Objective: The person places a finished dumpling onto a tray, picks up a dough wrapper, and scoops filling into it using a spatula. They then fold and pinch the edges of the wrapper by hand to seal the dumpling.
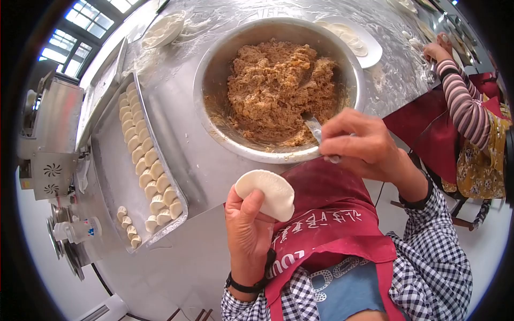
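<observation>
My left hand (pixel 247 230) holds up a round, flat dumpling wrapper (pixel 270 195), thumb on its face and fingers behind. No filling shows on the visible side. My right hand (pixel 364 143) is closed around the handle of a metal spatula (pixel 313 127), whose blade tip dips into the brown minced filling (pixel 278 88). That filling sits in a large steel bowl (pixel 202 101) just beyond both hands. Left of the bowl, a metal tray (pixel 110 160) carries rows of folded dumplings (pixel 151 158), with several more in a short row at its near corner.
A white plate of wrappers (pixel 350 40) stands behind the bowl's right side, and another plate (pixel 163 29) is at the back left. Flour dusts the steel table (pixel 225 16). At right, a co-worker's hands (pixel 438 49) are over the table. A plastic bottle (pixel 80 230) is at far left.
</observation>
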A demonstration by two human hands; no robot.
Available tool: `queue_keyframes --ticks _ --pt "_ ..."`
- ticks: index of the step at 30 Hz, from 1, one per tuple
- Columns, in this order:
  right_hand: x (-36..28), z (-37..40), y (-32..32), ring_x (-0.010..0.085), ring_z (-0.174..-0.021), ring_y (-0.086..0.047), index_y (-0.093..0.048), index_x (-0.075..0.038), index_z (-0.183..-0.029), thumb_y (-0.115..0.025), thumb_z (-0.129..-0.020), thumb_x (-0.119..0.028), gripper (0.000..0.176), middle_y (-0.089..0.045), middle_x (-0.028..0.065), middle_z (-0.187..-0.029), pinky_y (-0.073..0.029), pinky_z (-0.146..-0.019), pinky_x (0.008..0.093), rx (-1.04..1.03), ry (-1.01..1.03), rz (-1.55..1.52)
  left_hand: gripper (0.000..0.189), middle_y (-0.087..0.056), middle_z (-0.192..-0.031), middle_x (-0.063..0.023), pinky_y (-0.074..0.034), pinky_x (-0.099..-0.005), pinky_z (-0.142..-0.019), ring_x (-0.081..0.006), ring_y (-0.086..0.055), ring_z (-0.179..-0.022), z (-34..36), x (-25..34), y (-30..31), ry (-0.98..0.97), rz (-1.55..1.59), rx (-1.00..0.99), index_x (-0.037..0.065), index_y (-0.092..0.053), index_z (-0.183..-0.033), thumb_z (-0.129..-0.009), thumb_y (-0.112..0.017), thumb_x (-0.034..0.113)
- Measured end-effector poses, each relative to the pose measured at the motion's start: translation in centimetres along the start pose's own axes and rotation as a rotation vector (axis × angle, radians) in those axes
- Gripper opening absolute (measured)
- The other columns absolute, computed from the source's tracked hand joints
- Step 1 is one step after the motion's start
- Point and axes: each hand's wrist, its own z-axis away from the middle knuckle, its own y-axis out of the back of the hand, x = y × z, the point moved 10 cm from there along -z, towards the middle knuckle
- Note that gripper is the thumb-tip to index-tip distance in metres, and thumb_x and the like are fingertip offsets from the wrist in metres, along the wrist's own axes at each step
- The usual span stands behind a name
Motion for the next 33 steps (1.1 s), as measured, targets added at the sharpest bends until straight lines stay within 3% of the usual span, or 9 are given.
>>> queue_keyframes --ticks 6,11,13,15,19,22,25,27,33 --pt "1.2 -2.5 -0.2 0.0272 -0.074 -0.057 -0.058 -0.005 -0.078 -0.063 -0.064 0.000 0.015 -0.058 0.0077 -0.082 -0.047 -0.061 0.0351 -0.045 0.056 0.096 0.035 -0.059 -0.102 -0.0104 -0.055 -0.0361 -0.073 -0.0224 -0.062 -0.089 0.6 -0.2 1.7 -0.014 0.021 0.047 0.004 -0.048 -0.111 -0.081 -0.063 0.013" --pt "3.2 -3.0 1.3 0.0288 -0.070 -0.059 -0.057 -0.001 -0.079 -0.065 -0.070 -0.005 0.012 -0.059 0.0099 -0.076 -0.048 -0.061 0.0359 0.002 -0.059 0.089 0.032 -0.058 -0.104 -0.0093 -0.055 -0.0361 -0.071 -0.0212 -0.062 -0.089 0.6 -1.0 2.6 0.033 0.156 0.026 0.004 -0.048 -0.111 -0.084 -0.060 0.014" --pt "3.5 -2.7 2.1 0.0249 -0.069 -0.061 -0.058 0.000 -0.081 -0.066 -0.073 -0.004 0.011 -0.061 0.0097 -0.077 -0.048 -0.061 0.0322 -0.012 -0.118 0.078 0.029 -0.057 -0.106 -0.0087 -0.055 -0.0358 -0.069 -0.0202 -0.062 -0.089 0.3 -1.3 3.1 0.053 0.212 0.036 0.005 -0.048 -0.111 -0.085 -0.059 0.014" --pt "4.4 -2.1 3.4 0.0181 -0.071 -0.061 -0.060 0.001 -0.083 -0.064 -0.077 -0.002 0.008 -0.062 0.0086 -0.079 -0.048 -0.062 0.0270 0.102 -0.222 -0.176 0.026 -0.055 -0.107 -0.0073 -0.054 -0.0323 -0.062 -0.0174 -0.062 -0.087 0.1 -1.2 2.4 0.047 0.282 -0.078 0.007 -0.047 -0.110 -0.086 -0.056 0.014" --pt "4.7 -0.9 2.8 0.0125 -0.070 -0.059 -0.062 0.002 -0.085 -0.063 -0.079 -0.001 0.007 -0.063 0.0073 -0.079 -0.048 -0.062 0.0235 0.150 -0.221 -0.258 0.024 -0.054 -0.105 -0.0063 -0.053 -0.0286 -0.058 -0.0152 -0.061 -0.084 -0.2 -1.4 1.9 0.076 0.212 -0.035 0.008 -0.048 -0.109 -0.087 -0.056 0.012" --pt "4.0 -0.5 2.0 0.0095 -0.067 -0.057 -0.062 0.002 -0.086 -0.063 -0.081 -0.002 0.007 -0.062 0.0052 -0.076 -0.047 -0.059 0.0214 0.139 -0.183 -0.223 0.030 -0.055 -0.102 -0.0058 -0.052 -0.0272 -0.059 -0.0149 -0.060 -0.084 -0.4 -1.5 2.1 0.075 0.126 0.047 0.008 -0.046 -0.114 -0.086 -0.056 0.009" --pt "5.4 0.6 1.1 0.0057 -0.066 -0.055 -0.062 0.002 -0.087 -0.062 -0.082 -0.002 0.006 -0.062 0.0029 -0.076 -0.045 -0.058 0.0194 0.145 -0.373 -0.400 0.032 -0.059 -0.099 -0.0084 -0.055 -0.0339 -0.065 -0.0199 -0.061 -0.084 -0.6 -1.6 2.6 0.076 0.101 0.130 0.007 -0.049 -0.113 -0.083 -0.059 0.006" --pt "6.1 1.3 0.4 0.0112 -0.075 -0.059 -0.062 0.003 -0.089 -0.059 -0.083 -0.001 0.008 -0.064 0.0103 -0.089 -0.048 -0.065 0.0227 0.133 -0.470 -0.539 0.038 -0.056 -0.102 -0.0060 -0.054 -0.0307 -0.066 -0.0171 -0.060 -0.090 -0.7 -1.6 2.5 0.071 0.036 0.117 0.005 -0.045 -0.120 -0.084 -0.058 0.007" --pt "6.1 1.8 0.2 0.0129 -0.073 -0.060 -0.061 0.002 -0.092 -0.059 -0.084 -0.002 0.009 -0.063 0.0127 -0.089 -0.050 -0.062 0.0227 0.197 -0.465 -0.608 0.036 -0.056 -0.109 -0.0096 -0.051 -0.0385 -0.080 -0.0230 -0.058 -0.097 -0.9 -1.9 3.2 0.076 0.087 0.197 0.004 -0.044 -0.121 -0.087 -0.054 0.011"
